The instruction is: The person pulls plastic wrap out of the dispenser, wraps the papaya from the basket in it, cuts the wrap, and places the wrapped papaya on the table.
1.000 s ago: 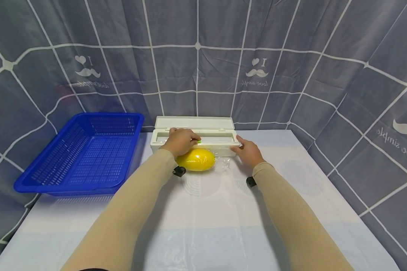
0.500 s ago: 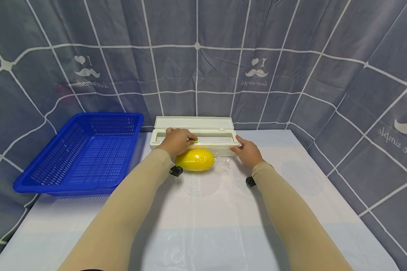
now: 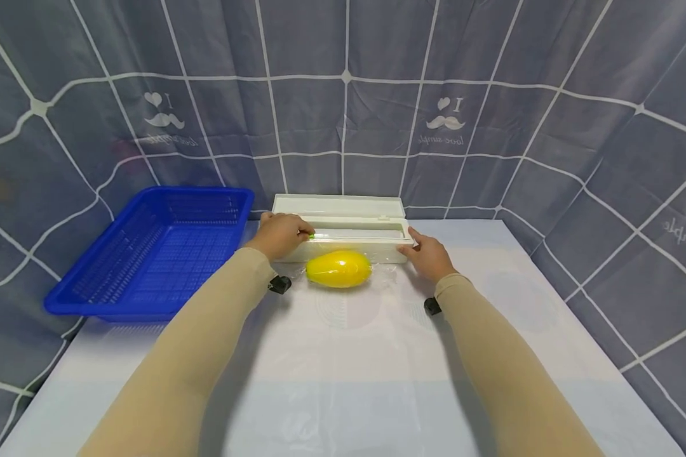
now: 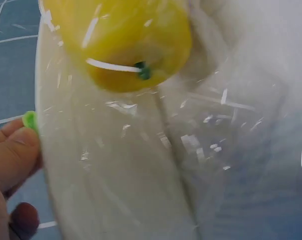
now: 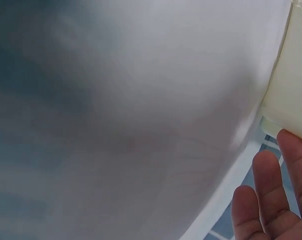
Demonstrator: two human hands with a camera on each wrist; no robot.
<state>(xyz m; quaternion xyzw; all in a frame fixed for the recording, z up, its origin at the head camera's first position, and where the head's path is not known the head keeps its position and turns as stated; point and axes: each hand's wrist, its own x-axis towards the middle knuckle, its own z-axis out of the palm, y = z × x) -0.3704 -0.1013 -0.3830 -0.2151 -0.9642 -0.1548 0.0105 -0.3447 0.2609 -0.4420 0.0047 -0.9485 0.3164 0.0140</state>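
A white cling film dispenser (image 3: 389,252) stands at the back of the table, its lid (image 3: 338,206) raised. My left hand (image 3: 282,235) is near its left end and pinches a small green slide cutter (image 4: 30,121) at the front top edge. At the opposite end, my right hand (image 3: 430,255) grips the dispenser's corner, thumb in front. Directly before the dispenser lies a yellow papaya-like fruit (image 3: 339,269) under clear cling film (image 4: 125,165). In the left wrist view the film spreads, creased, from the dispenser's edge over the fruit, whose green tip shows.
A blue perforated plastic basket (image 3: 91,308) stands on the left of the table. The table has a pale patterned cover (image 3: 343,355). A grey curtain (image 3: 377,120) with white grid lines hangs behind and at the sides. A black wrist camera (image 3: 279,284) sits under the left wrist.
My left hand has slid left along the dispenser's front edge with the green slide cutter, uncovering the fruit's left end. My right hand keeps its grip. The head view has shifted slightly.
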